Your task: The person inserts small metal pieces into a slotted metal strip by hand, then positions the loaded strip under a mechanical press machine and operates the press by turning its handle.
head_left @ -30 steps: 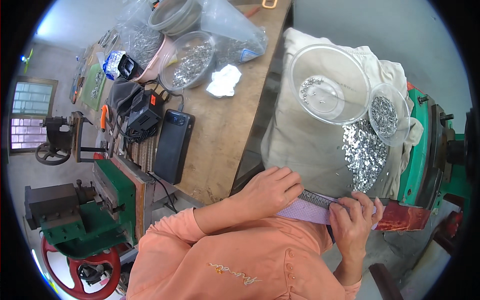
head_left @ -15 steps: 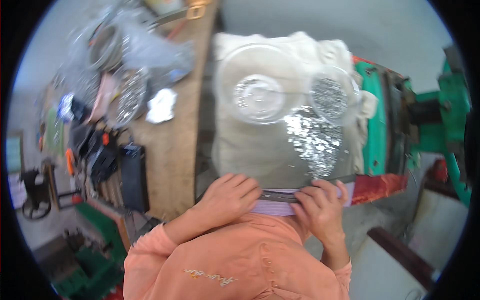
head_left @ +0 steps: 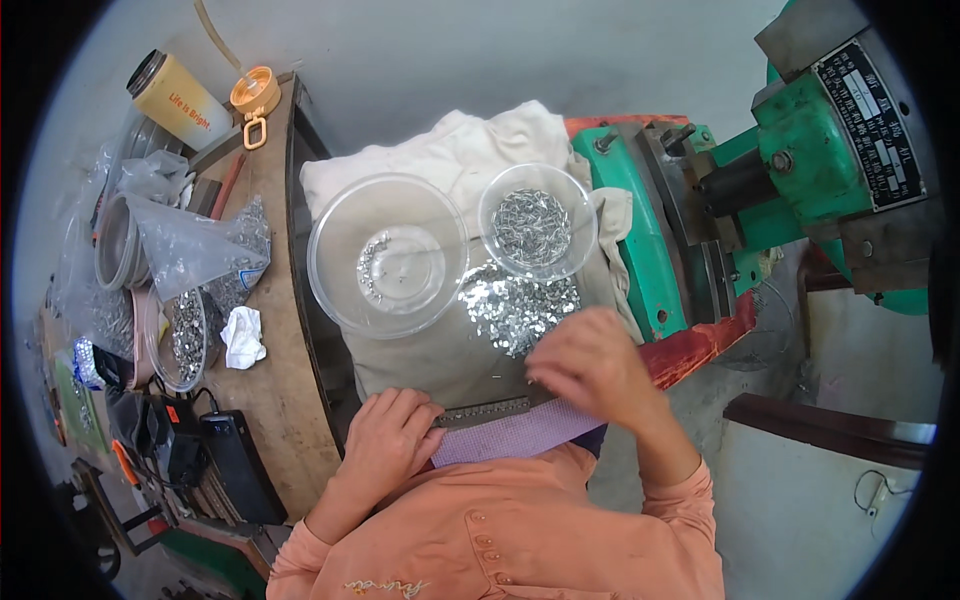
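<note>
My left hand [head_left: 393,437] rests at the front edge of the cloth, its fingers bent over the left end of a dark narrow strip [head_left: 488,410] with a row of small marks or slots along it. My right hand [head_left: 594,365], slightly blurred, is above the cloth by the lower right of a pile of small shiny metal flakes [head_left: 520,308]. Its fingers are curled together; what they hold, if anything, cannot be made out. Behind the pile stands a clear round tub [head_left: 582,245] of small metal pins. A wider clear tub [head_left: 325,280] with a few shiny bits sits to its left.
A wooden bench [head_left: 285,400] at left carries bags, a tub of metal parts [head_left: 188,340], a crumpled tissue [head_left: 242,338] and a yellow bottle [head_left: 180,100]. A green machine [head_left: 640,245] stands close on the right. Purple textured material [head_left: 500,437] lies along my front edge.
My right hand has left the strip and moved up beside the flake pile. My left hand stays at the strip's left end. The whole view has shifted and tilted.
</note>
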`<act>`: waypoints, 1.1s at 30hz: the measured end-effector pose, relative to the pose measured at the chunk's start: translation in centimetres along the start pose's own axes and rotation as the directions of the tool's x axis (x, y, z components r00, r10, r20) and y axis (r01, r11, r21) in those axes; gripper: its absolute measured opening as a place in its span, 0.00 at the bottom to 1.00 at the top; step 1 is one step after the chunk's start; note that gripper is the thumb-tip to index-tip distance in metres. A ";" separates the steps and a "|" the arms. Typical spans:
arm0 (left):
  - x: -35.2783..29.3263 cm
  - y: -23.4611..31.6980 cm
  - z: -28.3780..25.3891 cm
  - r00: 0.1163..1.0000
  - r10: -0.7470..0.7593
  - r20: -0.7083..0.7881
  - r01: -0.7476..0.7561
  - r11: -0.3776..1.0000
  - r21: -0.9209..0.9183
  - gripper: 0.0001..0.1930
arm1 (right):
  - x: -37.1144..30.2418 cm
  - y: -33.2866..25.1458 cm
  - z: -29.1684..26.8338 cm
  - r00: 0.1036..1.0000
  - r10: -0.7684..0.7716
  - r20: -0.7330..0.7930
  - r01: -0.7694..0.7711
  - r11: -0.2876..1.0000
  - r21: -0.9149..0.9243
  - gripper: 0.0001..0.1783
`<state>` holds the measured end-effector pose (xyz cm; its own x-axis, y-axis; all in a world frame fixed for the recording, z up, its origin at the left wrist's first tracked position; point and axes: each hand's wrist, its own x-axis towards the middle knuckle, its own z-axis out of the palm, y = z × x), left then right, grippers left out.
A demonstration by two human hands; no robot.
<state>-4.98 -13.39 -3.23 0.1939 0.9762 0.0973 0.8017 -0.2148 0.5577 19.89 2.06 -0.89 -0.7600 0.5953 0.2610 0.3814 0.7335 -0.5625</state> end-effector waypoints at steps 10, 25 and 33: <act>-0.2 0.7 -1.3 0.999 -0.037 -0.020 0.037 0.999 -0.040 0.16 | 7.9 5.9 -2.3 0.996 0.059 0.074 -0.036 0.960 -0.276 0.08; 1.7 0.9 -5.1 0.969 0.037 -0.244 -0.058 0.995 -0.078 0.18 | 11.5 7.0 0.4 0.959 0.023 0.282 0.088 0.922 -0.376 0.06; 5.7 2.7 -7.1 0.923 0.135 -0.360 -0.177 0.980 -0.086 0.15 | 10.6 7.9 0.5 0.972 0.062 0.228 0.016 0.947 -0.322 0.07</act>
<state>-5.73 -8.14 4.65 0.0837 0.8827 0.4624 0.7031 -0.3812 0.6003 14.54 14.00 -2.98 -0.8351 0.5487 0.0399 0.5186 0.8092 -0.2762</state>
